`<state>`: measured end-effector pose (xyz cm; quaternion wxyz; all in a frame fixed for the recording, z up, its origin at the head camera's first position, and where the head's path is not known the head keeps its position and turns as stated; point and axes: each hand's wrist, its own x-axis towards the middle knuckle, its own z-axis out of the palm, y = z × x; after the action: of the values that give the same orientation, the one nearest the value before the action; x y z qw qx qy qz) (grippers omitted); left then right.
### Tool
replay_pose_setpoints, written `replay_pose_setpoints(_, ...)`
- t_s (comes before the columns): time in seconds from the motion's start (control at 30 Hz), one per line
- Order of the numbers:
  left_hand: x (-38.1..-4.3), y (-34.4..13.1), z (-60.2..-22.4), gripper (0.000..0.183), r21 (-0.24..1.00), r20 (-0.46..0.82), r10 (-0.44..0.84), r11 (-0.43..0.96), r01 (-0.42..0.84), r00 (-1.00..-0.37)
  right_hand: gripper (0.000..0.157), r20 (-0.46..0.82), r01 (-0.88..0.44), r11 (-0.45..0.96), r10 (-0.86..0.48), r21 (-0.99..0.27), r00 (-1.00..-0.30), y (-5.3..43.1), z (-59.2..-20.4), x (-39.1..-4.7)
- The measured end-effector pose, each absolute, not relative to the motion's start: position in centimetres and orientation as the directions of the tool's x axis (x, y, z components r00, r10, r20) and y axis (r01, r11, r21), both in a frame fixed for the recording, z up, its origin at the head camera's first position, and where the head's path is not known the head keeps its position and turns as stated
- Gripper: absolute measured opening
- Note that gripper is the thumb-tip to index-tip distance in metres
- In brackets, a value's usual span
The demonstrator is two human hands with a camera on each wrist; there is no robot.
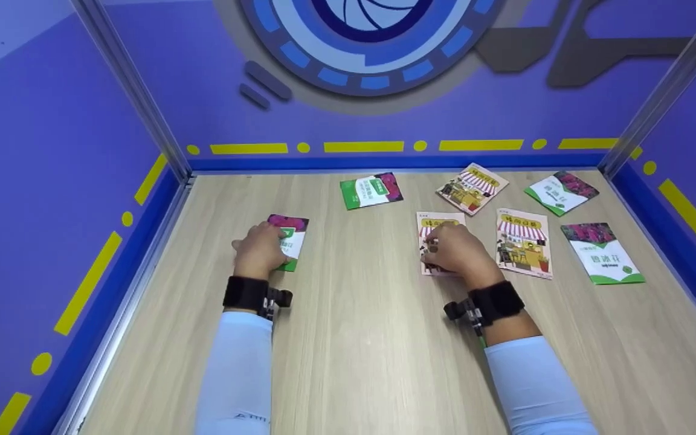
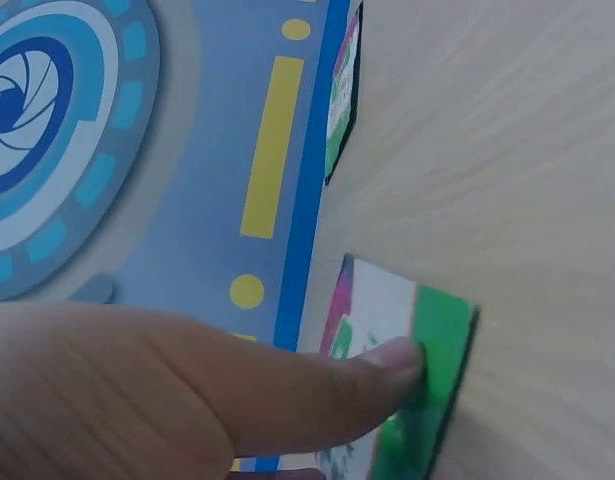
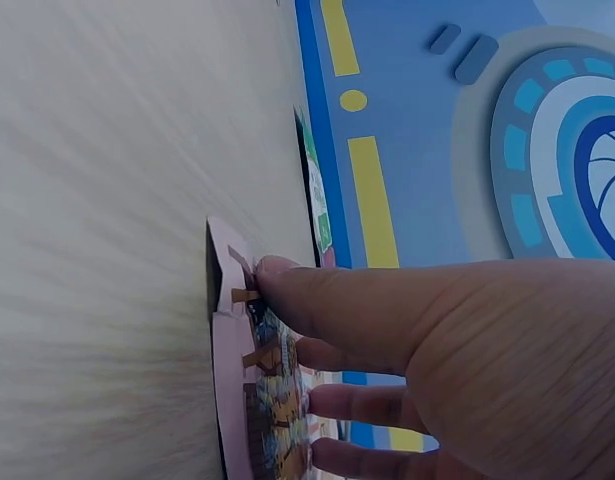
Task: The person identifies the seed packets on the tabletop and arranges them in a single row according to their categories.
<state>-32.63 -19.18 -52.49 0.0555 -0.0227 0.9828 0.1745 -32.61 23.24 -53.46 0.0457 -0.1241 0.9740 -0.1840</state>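
At the left of the table my left hand [image 1: 260, 249] rests over a green-and-white flower packet [image 1: 290, 264]. In the left wrist view, the extended thumb [image 2: 387, 365] presses on its face near the green end; the other fingers are mostly hidden. My right hand [image 1: 458, 248] lies over a pink packet printed with a striped shop awning [image 1: 438, 217]. Thumb and spread fingertips touch its printed face in the right wrist view, and the pink edge [image 3: 230, 380] is creased beside the thumb. Both packets lie at table level.
Another green-and-white packet [image 1: 372, 190] lies at the back, between the hands. Two more pink awning packets, one behind [image 1: 473, 188] and one beside the right hand [image 1: 523, 243], lie near two green-and-white flower packets [image 1: 603, 254] on the right. Blue panels [image 1: 348, 130] wall the table.
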Motion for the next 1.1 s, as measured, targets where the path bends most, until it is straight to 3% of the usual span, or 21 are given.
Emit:
replay_pose_setpoints(0.17,-32.5,-20.8,-52.8,0.059,0.349,-0.102,-0.087,0.930,-0.118,-0.991,0.043,-0.039,-0.231,0.902,-0.263,-0.366,-0.964,23.3,-53.5,-32.6)
replay_pose_setpoints(0.4,-32.2,-22.7,-52.8,0.038,0.354,-0.107,-0.110,0.925,-0.141,-0.988,0.041,-0.029,-0.240,0.898,-0.269,-0.370,-0.963,23.3,-53.6,-32.6)
replay_pose_setpoints(0.67,-31.9,-23.8,-52.9,0.063,0.398,-0.118,-0.106,0.906,-0.145,-0.987,0.041,-0.029,-0.240,0.902,-0.268,-0.360,-0.963,23.3,-53.5,-32.6)
replay_pose_setpoints(1.1,-31.7,-24.6,-52.8,0.064,0.435,-0.120,-0.105,0.888,-0.148,-0.987,0.044,-0.055,-0.224,0.902,-0.262,-0.370,-0.963,23.3,-53.4,-32.8)
